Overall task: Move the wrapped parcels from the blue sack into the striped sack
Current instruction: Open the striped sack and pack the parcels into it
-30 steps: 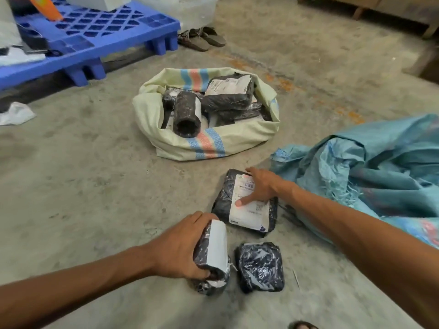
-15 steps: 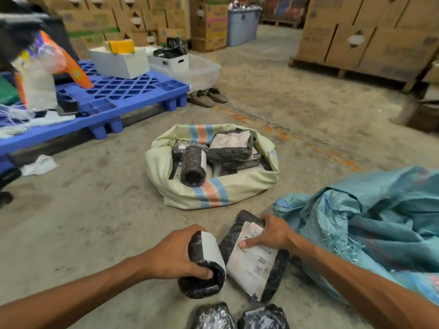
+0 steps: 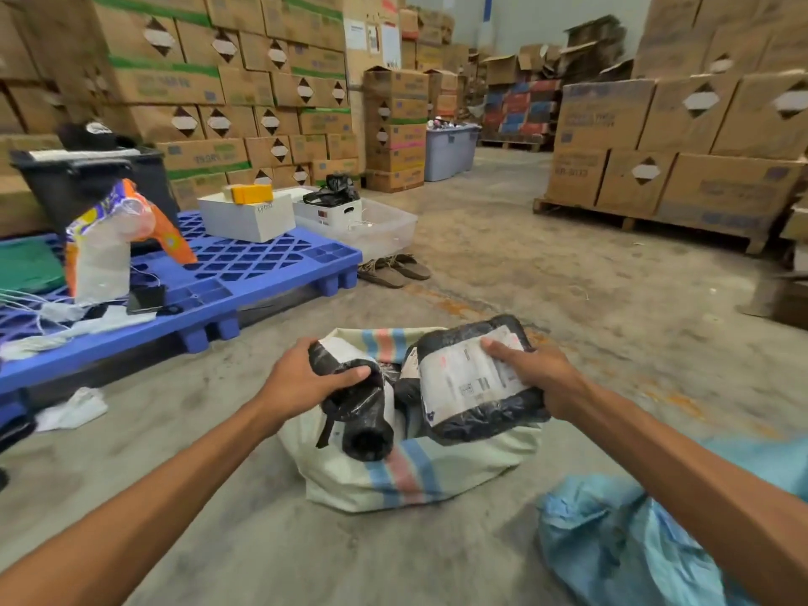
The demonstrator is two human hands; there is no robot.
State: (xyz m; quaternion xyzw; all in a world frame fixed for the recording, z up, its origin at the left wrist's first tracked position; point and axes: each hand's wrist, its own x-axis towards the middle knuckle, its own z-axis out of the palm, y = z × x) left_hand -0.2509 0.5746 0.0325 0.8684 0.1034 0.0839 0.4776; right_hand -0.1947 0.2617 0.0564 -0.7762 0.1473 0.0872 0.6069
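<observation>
Two parcels gripped: left hand, right hand | over striped sack | concrete floor | stacked cartons, probably warehouse

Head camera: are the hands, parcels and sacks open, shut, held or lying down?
left hand: grips small parcel
right hand: grips big parcel
small parcel: held over striped sack
big parcel: held over striped sack
striped sack: open, on floor
blue sack: crumpled on floor
</observation>
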